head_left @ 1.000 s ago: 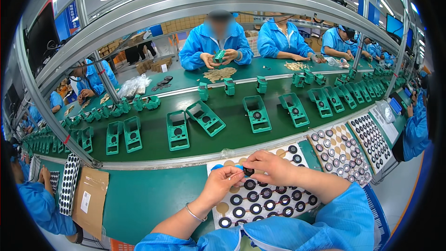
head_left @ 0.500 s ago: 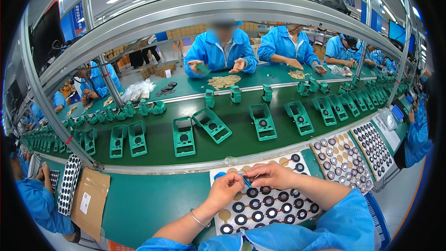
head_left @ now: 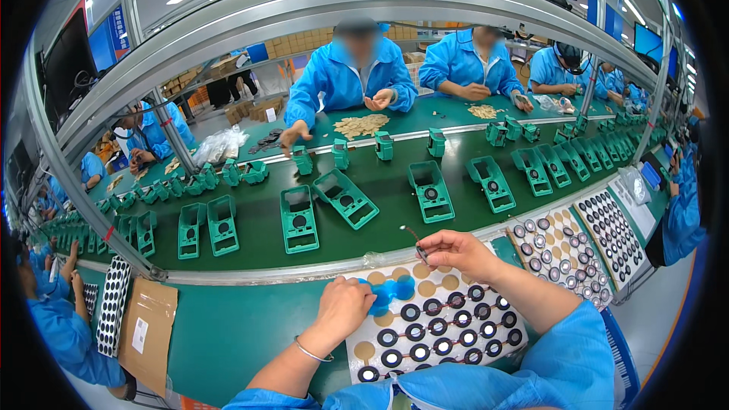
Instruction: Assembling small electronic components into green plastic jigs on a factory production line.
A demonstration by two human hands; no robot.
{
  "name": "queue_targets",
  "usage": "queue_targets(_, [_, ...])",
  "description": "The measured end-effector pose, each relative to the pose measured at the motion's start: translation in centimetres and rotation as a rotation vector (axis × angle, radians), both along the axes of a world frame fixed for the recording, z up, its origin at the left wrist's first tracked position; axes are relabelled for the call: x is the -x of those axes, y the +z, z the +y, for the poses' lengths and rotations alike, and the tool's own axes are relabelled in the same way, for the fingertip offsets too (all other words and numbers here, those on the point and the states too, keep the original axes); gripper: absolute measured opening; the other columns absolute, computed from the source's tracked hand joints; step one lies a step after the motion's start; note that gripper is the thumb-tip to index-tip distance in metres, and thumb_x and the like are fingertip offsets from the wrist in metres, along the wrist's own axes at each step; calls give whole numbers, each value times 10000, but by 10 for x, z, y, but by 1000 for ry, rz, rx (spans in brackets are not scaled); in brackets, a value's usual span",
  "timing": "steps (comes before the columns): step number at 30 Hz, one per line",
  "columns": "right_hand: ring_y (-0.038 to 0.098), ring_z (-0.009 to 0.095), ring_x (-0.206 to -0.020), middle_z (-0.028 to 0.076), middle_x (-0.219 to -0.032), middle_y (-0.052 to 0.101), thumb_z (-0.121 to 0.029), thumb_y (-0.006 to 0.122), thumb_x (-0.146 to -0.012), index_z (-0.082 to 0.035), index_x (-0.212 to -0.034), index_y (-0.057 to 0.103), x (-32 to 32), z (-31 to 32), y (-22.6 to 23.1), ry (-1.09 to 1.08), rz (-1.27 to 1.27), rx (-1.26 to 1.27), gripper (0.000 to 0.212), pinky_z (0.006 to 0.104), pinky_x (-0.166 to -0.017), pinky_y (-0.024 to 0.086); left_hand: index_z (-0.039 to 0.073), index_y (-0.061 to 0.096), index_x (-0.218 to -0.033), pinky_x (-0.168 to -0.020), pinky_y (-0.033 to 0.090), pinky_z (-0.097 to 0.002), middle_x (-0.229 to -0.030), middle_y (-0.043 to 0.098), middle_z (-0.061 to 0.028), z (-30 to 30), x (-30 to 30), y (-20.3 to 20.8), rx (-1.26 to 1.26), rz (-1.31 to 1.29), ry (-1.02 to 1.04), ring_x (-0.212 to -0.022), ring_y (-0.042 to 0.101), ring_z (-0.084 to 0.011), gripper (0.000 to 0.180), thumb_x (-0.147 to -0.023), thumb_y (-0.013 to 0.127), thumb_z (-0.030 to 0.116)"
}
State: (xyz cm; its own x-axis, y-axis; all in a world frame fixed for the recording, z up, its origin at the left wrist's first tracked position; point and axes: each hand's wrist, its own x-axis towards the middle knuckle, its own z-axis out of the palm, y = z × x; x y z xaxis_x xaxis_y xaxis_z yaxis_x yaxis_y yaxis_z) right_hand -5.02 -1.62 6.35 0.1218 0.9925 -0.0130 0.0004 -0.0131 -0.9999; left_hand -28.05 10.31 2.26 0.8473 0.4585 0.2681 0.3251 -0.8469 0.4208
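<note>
My right hand (head_left: 457, 255) is raised over the far edge of a white sheet (head_left: 357, 334), pinching a small dark round part edge-on. From that part (head_left: 421, 252) a thin wire (head_left: 411, 234) with a pale tip sticks up. My left hand (head_left: 345, 307) rests at the sheet's left edge, fingers curled, fingertips on translucent blue film (head_left: 393, 291) made of joined round pieces. Rows of black ring-shaped parts (head_left: 414, 332) with pale centres and wires cover the sheet. Bare tan discs (head_left: 364, 351) show along its left and far sides.
Beyond a metal rail (head_left: 250, 276), green housings (head_left: 301, 220) line the conveyor. More parts sheets (head_left: 560, 254) lie to my right. Flat cardboard (head_left: 154, 326) lies left. Opposite, a co-worker's hand (head_left: 296, 135) touches a small green piece; others work alongside. An aluminium beam (head_left: 342, 0) spans overhead.
My hands have moved apart: the right up and right with the wired part, the left slightly left. The blue film now lies spread on the sheet. The co-worker opposite has reached toward the conveyor.
</note>
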Motion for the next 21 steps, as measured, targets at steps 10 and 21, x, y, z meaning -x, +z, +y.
queue_targets(10, [579,95,-863,50,-997,621,-83,602,-849,1,-1128,557,-13,28,0,-35,-83,-67,295,238,-766,487,38,641,-788,-742,434,-395,-785,593,-102,28,-14,12,-27,-112,125,-816,537,-298,205,-742,682,234])
queue_targets(21, [604,161,-846,78,-948,633,-99,627,-812,-21,-1024,617,-34,103,-21,-374,-527,-242,226,284,-745,481,104,575,-1158,-993,343,-428,-1329,291,-345,132,-93,-56,-228,74,210,-1220,339,-447,447,-778,651,327])
